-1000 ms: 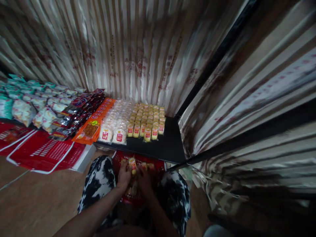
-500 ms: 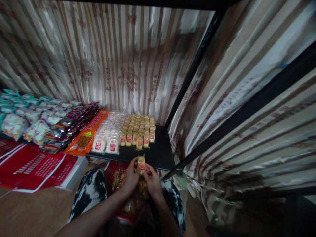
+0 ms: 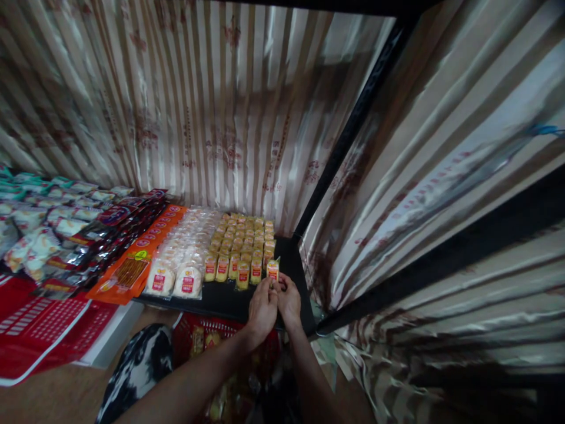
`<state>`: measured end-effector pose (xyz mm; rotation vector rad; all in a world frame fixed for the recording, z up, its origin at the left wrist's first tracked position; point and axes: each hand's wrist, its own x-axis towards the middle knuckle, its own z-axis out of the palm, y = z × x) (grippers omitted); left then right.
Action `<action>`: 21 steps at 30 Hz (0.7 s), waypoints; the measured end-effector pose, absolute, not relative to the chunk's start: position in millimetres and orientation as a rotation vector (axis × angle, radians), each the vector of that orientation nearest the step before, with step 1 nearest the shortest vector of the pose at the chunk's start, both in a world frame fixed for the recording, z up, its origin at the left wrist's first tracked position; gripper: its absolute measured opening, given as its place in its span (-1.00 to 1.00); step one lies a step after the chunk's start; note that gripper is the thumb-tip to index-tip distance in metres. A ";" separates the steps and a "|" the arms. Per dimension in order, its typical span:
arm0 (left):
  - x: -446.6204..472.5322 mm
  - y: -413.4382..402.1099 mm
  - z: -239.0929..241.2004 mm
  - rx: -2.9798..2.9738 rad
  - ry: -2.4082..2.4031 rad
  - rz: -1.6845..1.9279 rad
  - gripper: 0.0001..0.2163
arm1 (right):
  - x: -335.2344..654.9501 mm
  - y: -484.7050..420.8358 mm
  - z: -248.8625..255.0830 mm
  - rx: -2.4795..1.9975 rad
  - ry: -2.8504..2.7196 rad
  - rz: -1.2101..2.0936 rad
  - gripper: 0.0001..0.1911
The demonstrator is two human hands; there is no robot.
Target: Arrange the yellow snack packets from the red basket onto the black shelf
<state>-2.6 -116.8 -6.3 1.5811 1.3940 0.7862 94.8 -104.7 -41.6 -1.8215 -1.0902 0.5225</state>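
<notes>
Both my hands reach over the front of a low black shelf. My left hand and my right hand pinch together on one small yellow snack packet, held upright at the right end of the front row of like yellow packets. Left of those rows lie round white cakes in clear wrap with red labels. A red basket with more yellow packets sits below my arms, between my knees.
Orange flat packs, dark red packets and white-green bags fill the shelf further left. Red folded baskets lie at the left front. Striped shiny curtain backs the shelf; a black post stands right.
My hands lifted a yellow packet out of the red basket, carried it forward and up, and now hold it at the right end of the front row on the shelf.
</notes>
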 end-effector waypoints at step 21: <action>8.1 -95.5 -18.2 1.597 1.408 0.792 -0.61 | 90.8 -80.8 -46.4 -1.960 -1.207 0.451 -0.63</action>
